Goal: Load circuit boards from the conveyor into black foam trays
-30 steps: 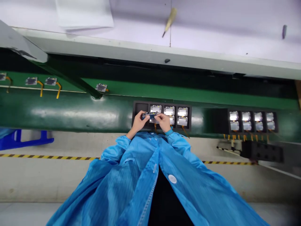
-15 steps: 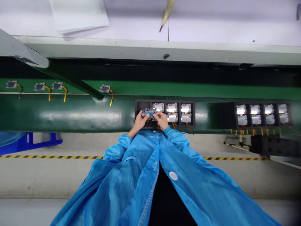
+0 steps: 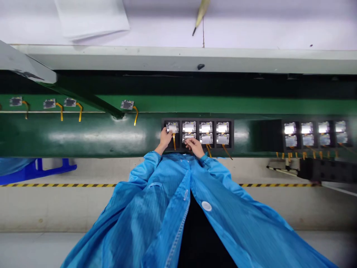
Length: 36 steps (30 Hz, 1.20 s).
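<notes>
Our left hand [image 3: 165, 138] is the closer one, thumb on the silver-faced rectangular circuit board [image 3: 172, 127], which lies just far and right of it in the leftmost compartment of the black foam tray [image 3: 232, 134]; whether the fingers grip, we can't tell. The board's long axis runs left-right, its flat orange ribbon [image 3: 174, 142] pointing near. Our right hand [image 3: 196, 146], fingertips bunched narrow, contents unclear, is farther right.

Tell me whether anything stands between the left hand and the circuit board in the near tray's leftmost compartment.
Nothing visible does: the left hand has its thumb on the circuit board. The right hand is off to the right.
</notes>
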Tool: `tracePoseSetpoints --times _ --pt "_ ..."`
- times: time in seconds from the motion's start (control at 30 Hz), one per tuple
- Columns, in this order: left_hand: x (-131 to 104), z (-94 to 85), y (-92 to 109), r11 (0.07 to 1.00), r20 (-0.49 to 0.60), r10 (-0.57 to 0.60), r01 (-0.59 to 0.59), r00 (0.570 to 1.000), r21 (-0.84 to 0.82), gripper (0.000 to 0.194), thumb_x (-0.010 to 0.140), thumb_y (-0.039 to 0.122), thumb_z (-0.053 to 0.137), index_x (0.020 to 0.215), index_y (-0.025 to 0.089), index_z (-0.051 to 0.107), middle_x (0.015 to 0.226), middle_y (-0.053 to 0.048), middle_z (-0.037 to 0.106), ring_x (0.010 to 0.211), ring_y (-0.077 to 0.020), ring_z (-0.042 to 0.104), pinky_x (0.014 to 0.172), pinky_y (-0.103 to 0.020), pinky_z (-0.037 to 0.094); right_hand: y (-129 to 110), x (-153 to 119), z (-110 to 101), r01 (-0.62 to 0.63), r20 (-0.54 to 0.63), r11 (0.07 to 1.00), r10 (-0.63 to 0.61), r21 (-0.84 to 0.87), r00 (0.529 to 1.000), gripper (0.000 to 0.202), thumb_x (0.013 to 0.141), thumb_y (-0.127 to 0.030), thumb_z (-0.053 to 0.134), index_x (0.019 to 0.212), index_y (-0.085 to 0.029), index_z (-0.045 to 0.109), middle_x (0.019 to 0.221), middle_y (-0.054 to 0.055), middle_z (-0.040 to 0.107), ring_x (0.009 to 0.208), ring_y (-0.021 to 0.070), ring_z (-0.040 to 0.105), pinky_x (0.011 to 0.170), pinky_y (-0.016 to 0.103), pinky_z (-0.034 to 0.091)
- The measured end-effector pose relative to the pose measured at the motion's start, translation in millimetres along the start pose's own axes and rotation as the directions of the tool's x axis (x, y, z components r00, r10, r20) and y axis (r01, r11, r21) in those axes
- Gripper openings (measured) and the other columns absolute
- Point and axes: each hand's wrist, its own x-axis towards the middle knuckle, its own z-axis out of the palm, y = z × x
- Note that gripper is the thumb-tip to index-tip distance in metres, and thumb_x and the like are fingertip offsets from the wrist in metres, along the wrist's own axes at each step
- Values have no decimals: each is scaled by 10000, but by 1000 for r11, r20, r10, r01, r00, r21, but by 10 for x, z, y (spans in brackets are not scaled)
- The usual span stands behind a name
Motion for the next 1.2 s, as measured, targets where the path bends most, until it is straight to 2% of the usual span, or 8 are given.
tracePoseSetpoints --times 0.13,0.23,0.4,0.57,0.87,1.0,1.1,1.2 --pt "-29 -82 34 995 8 -95 95 995 2 278 873 210 708 1116 215 573 1015 -58 731 843 -184 747 809 -356 653 133 -219 -347 6 -117 998 -14 -66 993 534 741 -738 743 834 -214 688 735 24 726 598 154 610 597 308 525" --pt "-151 -310 81 974 24 55 -59 998 220 500 872 236 727 1338 242 543 1074 -57 712 837 -193 723 856 -374 636 213 -327 -506 -20 -214 995 -1 -94 977 518 751 -729 720 836 -220 678 695 21 701 592 168 597 632 342 540" --pt "-268 -536 168 657 142 300 -312 943 686 472 868 187 709 1336 211 645 1341 -182 605 1275 -392 583 1127 -572 487 259 -315 -440 3 -239 991 -36 -135 970 492 784 -721 693 846 -233 673 689 23 699 618 189 609 655 353 545" --pt "-129 -435 224 460 277 322 -405 905 790 402 903 142 632 1283 240 720 1467 -191 560 1397 -451 438 1145 -646 396 236 -188 -314 61 -99 959 -92 -278 991 439 806 -680 677 807 -240 687 713 23 718 679 214 642 729 372 568" --pt "-48 -406 204 473 286 351 -432 892 768 315 924 189 643 1220 237 741 1465 -182 564 1389 -426 448 1140 -606 382 301 -169 -359 18 -134 960 -57 -279 989 483 821 -711 642 877 -233 694 723 34 733 569 194 635 655 366 568" --pt "311 -658 405 553 86 388 -306 917 775 314 928 290 675 1227 194 686 1405 -194 564 1384 -395 470 1193 -564 359 312 -187 -330 41 -146 961 -84 -273 986 511 816 -738 651 864 -231 695 719 34 742 561 189 638 654 364 569" --pt "850 -1006 759 584 -200 318 -25 927 812 336 933 265 662 1241 137 620 1392 -234 552 1386 -394 479 1217 -549 340 289 -178 -324 40 -148 965 -80 -258 986 522 799 -757 666 842 -237 685 708 24 741 545 179 631 643 354 562" --pt "1337 -1308 1098 532 -402 211 241 891 812 426 916 245 714 1278 104 537 1450 -268 519 1421 -400 466 1224 -535 345 256 -154 -325 27 -153 979 -59 -203 986 540 777 -776 683 830 -238 668 683 9 718 499 155 600 579 323 535"
